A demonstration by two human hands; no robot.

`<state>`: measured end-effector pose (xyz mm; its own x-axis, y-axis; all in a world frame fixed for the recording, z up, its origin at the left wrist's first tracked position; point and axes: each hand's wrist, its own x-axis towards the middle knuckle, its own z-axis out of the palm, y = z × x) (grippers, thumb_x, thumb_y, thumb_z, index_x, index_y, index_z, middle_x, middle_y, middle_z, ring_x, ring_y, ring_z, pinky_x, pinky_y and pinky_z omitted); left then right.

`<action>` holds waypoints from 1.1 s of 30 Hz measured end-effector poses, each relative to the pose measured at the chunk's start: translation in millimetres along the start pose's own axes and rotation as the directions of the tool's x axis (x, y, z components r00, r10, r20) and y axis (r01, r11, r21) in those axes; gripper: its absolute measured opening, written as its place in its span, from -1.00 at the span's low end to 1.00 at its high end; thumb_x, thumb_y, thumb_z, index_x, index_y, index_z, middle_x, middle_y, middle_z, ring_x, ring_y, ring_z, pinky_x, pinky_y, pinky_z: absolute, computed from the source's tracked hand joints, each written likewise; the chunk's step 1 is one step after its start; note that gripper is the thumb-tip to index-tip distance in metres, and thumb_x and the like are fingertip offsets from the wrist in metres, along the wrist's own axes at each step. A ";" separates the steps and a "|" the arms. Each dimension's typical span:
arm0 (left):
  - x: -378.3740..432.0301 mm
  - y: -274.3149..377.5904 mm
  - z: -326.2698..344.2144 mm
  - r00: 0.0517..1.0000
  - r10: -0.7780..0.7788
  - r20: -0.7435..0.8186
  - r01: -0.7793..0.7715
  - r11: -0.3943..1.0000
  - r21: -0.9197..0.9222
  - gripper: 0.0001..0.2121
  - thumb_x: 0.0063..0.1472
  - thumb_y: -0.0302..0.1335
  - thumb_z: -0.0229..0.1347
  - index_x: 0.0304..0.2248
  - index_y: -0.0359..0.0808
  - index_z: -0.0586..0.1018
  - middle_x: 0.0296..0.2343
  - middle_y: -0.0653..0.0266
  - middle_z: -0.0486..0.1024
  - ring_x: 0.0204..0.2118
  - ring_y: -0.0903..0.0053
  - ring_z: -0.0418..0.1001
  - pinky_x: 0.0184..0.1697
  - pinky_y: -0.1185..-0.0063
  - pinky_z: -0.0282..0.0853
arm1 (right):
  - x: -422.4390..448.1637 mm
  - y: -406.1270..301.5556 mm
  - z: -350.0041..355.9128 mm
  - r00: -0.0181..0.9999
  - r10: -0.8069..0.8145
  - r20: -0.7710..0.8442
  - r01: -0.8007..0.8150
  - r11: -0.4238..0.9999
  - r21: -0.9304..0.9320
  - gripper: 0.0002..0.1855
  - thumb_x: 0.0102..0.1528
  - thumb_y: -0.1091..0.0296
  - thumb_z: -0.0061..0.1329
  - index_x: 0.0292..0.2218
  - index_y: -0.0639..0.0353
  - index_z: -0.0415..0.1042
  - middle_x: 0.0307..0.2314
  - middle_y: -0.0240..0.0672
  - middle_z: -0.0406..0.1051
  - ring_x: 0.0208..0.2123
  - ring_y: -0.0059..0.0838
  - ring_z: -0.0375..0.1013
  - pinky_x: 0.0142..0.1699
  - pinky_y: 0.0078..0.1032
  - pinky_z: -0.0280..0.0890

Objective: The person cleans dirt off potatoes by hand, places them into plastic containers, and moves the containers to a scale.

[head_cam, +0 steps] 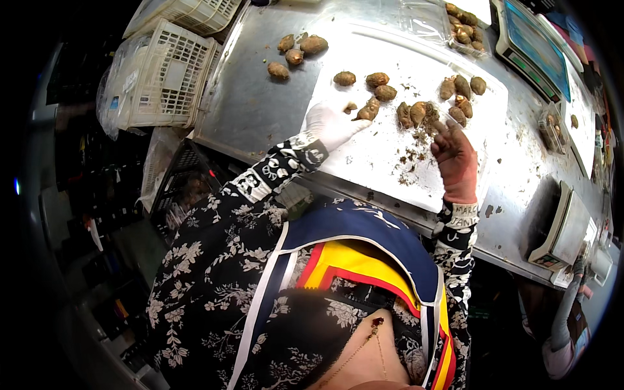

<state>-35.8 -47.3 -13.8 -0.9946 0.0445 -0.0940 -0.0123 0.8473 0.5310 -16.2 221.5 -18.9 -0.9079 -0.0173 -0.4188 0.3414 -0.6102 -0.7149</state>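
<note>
My left hand (331,126), in a white glove, rests over the white board (375,161) with its thumb spread beside a brown taro corm (368,110). Glare hides its other fingers, so I cannot tell whether it grips the corm. My right hand (453,151) is raised at the board's right side, fingers loosely bent and apart, nothing visible in them. Just beyond its fingertips is a clump of fibrous root skin (430,116) against a corm (418,113). Three corms (377,80) lie above my left hand, and several more (461,86) above my right.
Dirt crumbs (412,156) litter the board. Several corms (294,56) sit on the metal table (253,97). Behind are a clear plastic tray (424,22) and scales (534,46). White plastic crates (170,73) stand left; another scale (560,234) and a person's arm (568,312) are right.
</note>
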 end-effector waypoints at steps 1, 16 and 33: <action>1.0 2.5 0.8 0.993 0.121 -0.009 -0.119 0.989 0.088 -0.60 -0.09 -0.14 0.25 -0.34 -0.27 0.55 -0.43 0.21 0.49 -0.39 0.45 0.47 -0.28 0.53 0.37 | -4.0 6.5 4.1 1.000 0.004 -0.009 -0.005 0.997 -0.073 -0.53 0.13 0.28 -0.10 -0.01 0.40 0.20 -0.23 -0.19 0.38 -0.38 -0.56 0.36 -0.25 -0.62 0.33; -15.8 30.1 5.9 0.893 0.224 0.391 0.178 0.622 -0.763 -0.66 0.00 -0.52 0.22 -0.18 -0.39 0.53 -0.34 0.22 0.55 -0.30 0.64 0.46 -0.17 0.64 0.36 | -33.9 27.0 46.1 0.974 -0.141 0.178 0.224 0.727 -0.649 -0.45 -0.01 0.34 0.10 -0.02 0.37 0.26 -0.33 -0.26 0.42 -0.44 -0.67 0.37 -0.35 -0.71 0.31; -21.3 23.1 15.3 0.786 0.285 0.549 0.496 0.241 -0.835 -0.69 0.23 -0.27 0.00 -0.20 -0.38 0.51 -0.45 0.31 0.51 -0.49 0.70 0.41 -0.42 0.73 0.31 | -46.1 14.6 32.1 0.985 -0.121 0.124 0.173 0.753 -0.635 -0.57 0.05 0.44 0.01 -0.05 0.37 0.29 -0.32 -0.23 0.44 -0.36 -0.62 0.43 -0.30 -0.69 0.35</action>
<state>-13.3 -20.6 -12.4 -0.7285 0.5667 -0.3849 -0.5820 -0.2156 0.7841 22.9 188.0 8.0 -0.9657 -0.0410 -0.2563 0.2547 0.0409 -0.9662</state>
